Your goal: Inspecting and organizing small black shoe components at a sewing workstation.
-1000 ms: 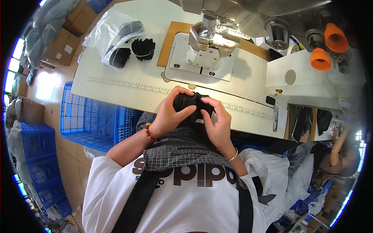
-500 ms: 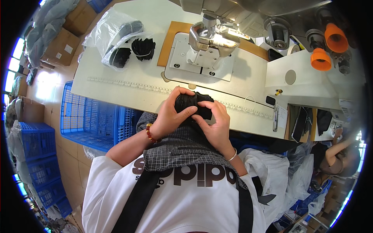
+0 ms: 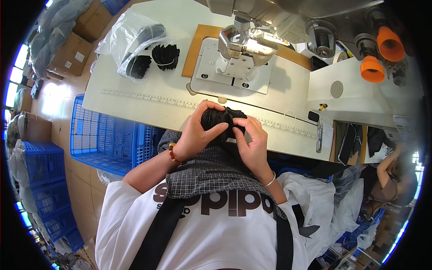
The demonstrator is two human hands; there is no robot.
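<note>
A thick bundle of black fabric pieces [image 3: 215, 119] is held between my two hands at the front edge of the sewing table [image 3: 135, 108]. My left hand [image 3: 200, 126] is closed around the bundle's left side, its thumb across the near face. My right hand [image 3: 252, 139] pinches the right side between thumb and fingers. Beyond the hands stands a sewing machine [image 3: 247, 47] with its lamp lit. At the back left of the table lies another black bundle tied with a pale band [image 3: 166, 57]. Beside it, a clear plastic bag [image 3: 118, 42] holds more dark pieces.
A ruler strip [image 3: 148, 96] runs along the table front. Below its left edge stands a blue plastic crate [image 3: 105, 139]. Several blue crates [image 3: 47, 180] are stacked on the floor at far left. Orange cones [image 3: 371, 69] hang at upper right. Another person [image 3: 387, 180] sits at far right.
The thumb and fingers of my right hand have shifted slightly on the bundle, which is turned a little. At far right, the other person's arm has moved. My left hand stays nearly still.
</note>
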